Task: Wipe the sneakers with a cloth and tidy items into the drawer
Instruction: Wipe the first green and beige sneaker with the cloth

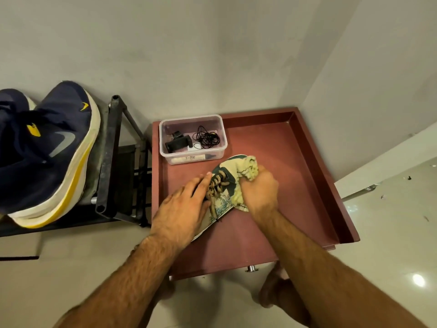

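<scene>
A cream and dark green patterned sneaker (222, 202) with rope-like laces lies inside the open reddish-brown drawer (295, 162). My left hand (182, 209) grips the sneaker from its left side, fingers over the laces. My right hand (259, 192) is closed on a pale yellow cloth (249, 168) and presses it against the sneaker's toe and right side. A pair of navy sneakers (47, 152) with white and yellow soles rests on a black rack at the left.
A clear plastic box (192, 138) with black cables, a black clip and a marker sits in the drawer's far left corner. The black metal shoe rack (111, 162) stands left of the drawer. My bare foot (276, 292) is on the glossy floor below the drawer handle (251, 268).
</scene>
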